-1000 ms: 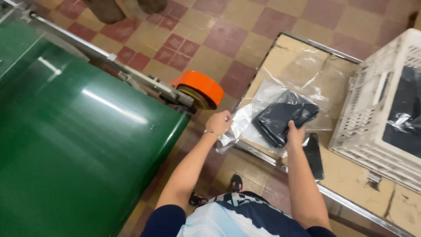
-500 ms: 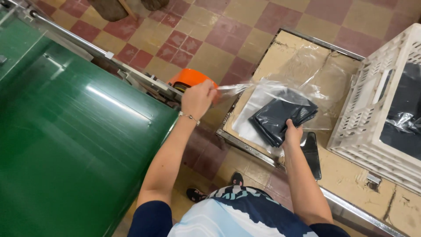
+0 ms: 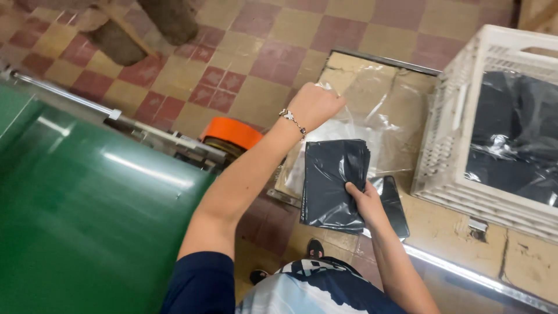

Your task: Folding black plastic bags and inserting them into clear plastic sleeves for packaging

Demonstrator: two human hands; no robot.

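My left hand (image 3: 314,104) is raised over the table, pinching the edge of a clear plastic bag (image 3: 349,125) that drapes down from it. My right hand (image 3: 363,200) grips the near edge of a folded dark garment (image 3: 331,177) wrapped in thin plastic, lying at the table's front edge. The clear bag lies partly over the garment's far end. A bracelet sits on my left wrist.
A white plastic crate (image 3: 459,145) holding dark bagged items stands at the right on the brown table (image 3: 511,261). A dark phone (image 3: 392,206) lies beside my right hand. An orange tape roll (image 3: 232,132) sits at the end of the green conveyor (image 3: 87,221). Checkered floor lies beyond.
My left hand has swung right, from beside the orange roll to above the table, carrying the clear bag's edge. The dark garment now lies out of the bag under my right hand.
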